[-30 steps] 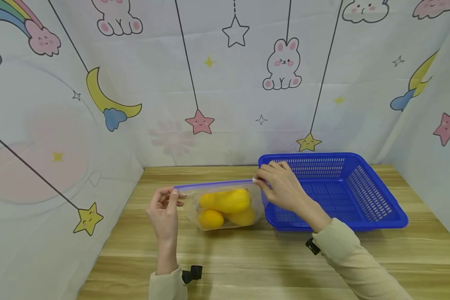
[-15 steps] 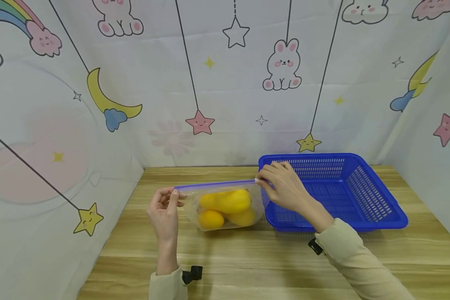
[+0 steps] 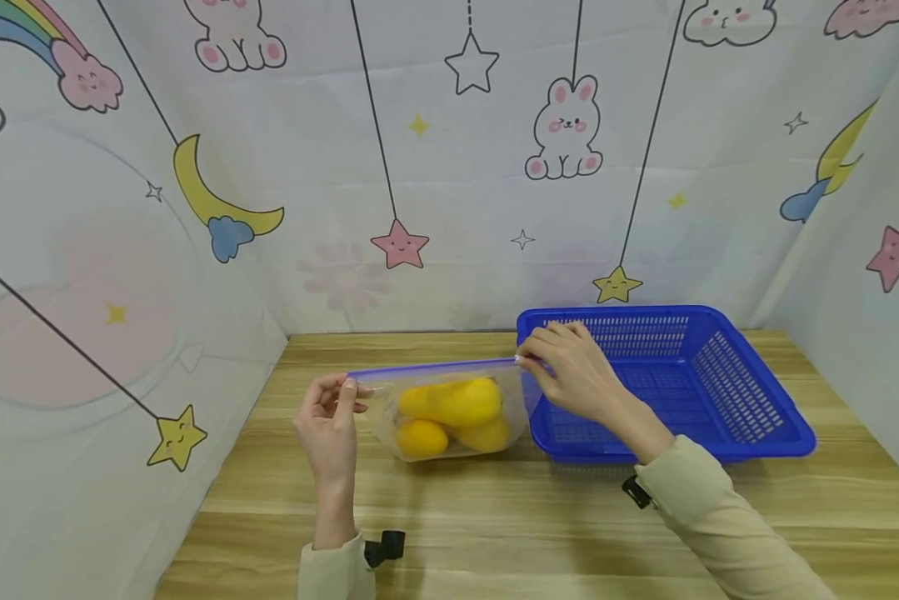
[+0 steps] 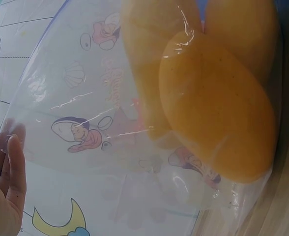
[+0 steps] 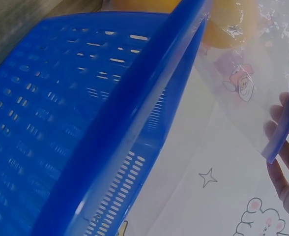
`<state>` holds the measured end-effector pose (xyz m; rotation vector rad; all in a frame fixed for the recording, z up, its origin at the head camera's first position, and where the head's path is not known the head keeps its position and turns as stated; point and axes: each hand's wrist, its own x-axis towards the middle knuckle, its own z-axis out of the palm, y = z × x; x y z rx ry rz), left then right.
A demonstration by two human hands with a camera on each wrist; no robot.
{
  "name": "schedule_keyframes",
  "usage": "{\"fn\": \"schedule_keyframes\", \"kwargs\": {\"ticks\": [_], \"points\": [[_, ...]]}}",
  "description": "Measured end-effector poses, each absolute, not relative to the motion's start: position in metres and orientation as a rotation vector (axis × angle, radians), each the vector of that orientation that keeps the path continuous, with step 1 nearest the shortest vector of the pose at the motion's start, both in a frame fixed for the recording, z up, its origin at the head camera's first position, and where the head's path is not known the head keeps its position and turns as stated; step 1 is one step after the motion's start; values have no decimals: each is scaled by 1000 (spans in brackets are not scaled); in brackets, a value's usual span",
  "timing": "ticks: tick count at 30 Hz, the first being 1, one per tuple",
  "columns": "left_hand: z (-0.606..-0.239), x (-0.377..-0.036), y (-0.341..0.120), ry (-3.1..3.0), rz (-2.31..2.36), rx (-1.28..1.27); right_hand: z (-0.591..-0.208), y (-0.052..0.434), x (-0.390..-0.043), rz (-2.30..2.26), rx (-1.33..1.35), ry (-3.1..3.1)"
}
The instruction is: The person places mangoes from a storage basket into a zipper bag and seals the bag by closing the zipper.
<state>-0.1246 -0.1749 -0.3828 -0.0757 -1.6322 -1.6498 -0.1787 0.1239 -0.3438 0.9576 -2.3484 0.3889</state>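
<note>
The left hand (image 3: 330, 425) pinches the left end of the bag's (image 3: 449, 412) blue zip strip (image 3: 430, 369); the left wrist view shows only its fingertips (image 4: 9, 162), seen through the film. The clear bag stands on the table (image 3: 494, 517) and holds yellow mangoes (image 3: 452, 402); they overlap, so their number is hard to make out. The right hand (image 3: 572, 371) pinches the strip's right end, at the left rim of the blue basket (image 3: 756, 417). The basket's near left floor is hidden behind that hand.
</note>
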Motion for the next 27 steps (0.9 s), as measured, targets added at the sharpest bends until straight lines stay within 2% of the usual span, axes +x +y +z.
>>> {"fn": "schedule_keyframes", "kwargs": {"ticks": [27], "points": [[-384, -126, -176, -1616, -1657, -83, -345, 135, -180, 393, 939, -2351]]}}
